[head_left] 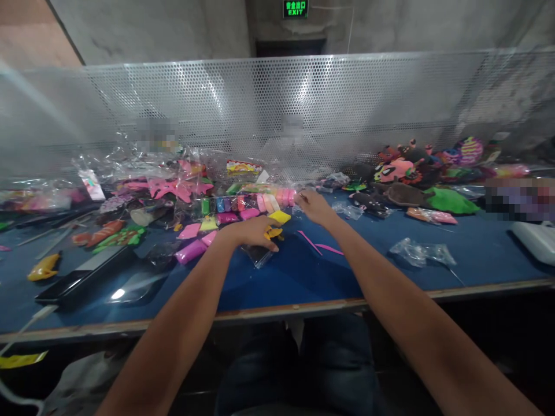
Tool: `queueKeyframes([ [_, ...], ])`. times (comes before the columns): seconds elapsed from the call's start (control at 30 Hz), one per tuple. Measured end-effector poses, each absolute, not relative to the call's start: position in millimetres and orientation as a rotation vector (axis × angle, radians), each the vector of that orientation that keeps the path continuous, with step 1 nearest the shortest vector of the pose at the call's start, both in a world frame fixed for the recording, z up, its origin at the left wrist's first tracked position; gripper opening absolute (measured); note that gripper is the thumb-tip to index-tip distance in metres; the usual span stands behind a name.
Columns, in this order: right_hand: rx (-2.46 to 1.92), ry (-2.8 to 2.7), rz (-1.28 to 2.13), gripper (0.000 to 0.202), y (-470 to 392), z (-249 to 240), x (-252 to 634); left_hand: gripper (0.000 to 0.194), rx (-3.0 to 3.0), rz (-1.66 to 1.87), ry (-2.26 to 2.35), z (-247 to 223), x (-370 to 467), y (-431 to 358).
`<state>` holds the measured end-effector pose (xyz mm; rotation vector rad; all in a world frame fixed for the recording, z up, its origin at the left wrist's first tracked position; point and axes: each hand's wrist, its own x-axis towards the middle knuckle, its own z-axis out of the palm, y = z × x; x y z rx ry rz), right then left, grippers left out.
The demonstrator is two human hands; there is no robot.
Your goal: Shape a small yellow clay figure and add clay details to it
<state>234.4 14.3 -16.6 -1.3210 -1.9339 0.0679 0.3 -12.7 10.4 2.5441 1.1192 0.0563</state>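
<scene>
Our left hand (pixel 255 232) curls around a yellow piece (pixel 274 232), mostly hidden by fingers, left of the pink strips (pixel 318 244); can't tell our right hand's (pixel 315 207) grip.

**Hidden fingertips, blurred grips and cropped edges**

Your left hand (pixel 256 231) covers part of the small clear bag with dark contents (pixel 259 255), and whether its fingers grip the crumpled yellow piece (pixel 274 233) is unclear. The fingertips of your right hand (pixel 314 207) blur into the bright pink plastic-wrapped rolls (pixel 286 197), so you cannot tell touch from grip. Glare hides much inside the heaped clear plastic bags (pixel 125 164). Pixelation masks the purple-and-dark item (pixel 522 199) on your right. The right edge crops the white rounded box (pixel 535 240); the bottom edge cuts off your forearms and dark blue trousers (pixel 338 364).
</scene>
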Motion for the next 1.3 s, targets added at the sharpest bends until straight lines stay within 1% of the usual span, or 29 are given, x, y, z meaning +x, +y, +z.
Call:
queueKeyframes([
  [0.07,-1.294,-1.939,0.110,0.033,17,-20,235,0.070,2.490,0.110,1.095,14,-1,-11],
  [0.13,-1.249,-1.948,0.176,0.036,17,-21,234,0.060,2.348,0.268,1.072,16,-3,-6],
  [0.27,-1.170,-1.911,0.388,0.042,13,-22,229,0.038,1.757,0.755,1.029,14,-10,12],
  [0.3,-1.157,-1.901,0.427,0.044,12,-22,228,0.036,1.598,0.857,0.994,12,-12,16],
  [0.4,-1.145,-1.917,0.441,0.044,10,-22,226,0.038,1.305,1.027,0.914,7,-16,25],
  [0.53,-1.141,-2.025,0.368,0.033,8,-24,224,0.040,1.074,1.120,0.865,0,-14,27],
  [0.7,-1.245,-2.011,0.713,0.024,6,-26,227,0.028,1.027,1.118,0.844,-8,-7,26],
  [0.77,-1.220,-2.026,0.697,0.022,7,-26,228,0.028,0.993,1.138,0.874,-9,-4,25],
  [0.9,-1.154,-1.948,0.504,0.030,8,-24,220,0.037,0.997,1.141,0.899,-10,-1,24],
  [1.07,-1.086,-1.812,0.637,0.043,3,-23,203,0.040,1.164,1.163,0.746,-8,9,18],
  [1.23,-1.063,-1.764,0.652,0.040,0,-21,198,0.041,1.329,1.182,0.731,-5,16,13],
  [1.3,-1.053,-1.748,0.621,0.038,-1,-20,198,0.045,1.389,1.240,0.720,-4,16,13],
])
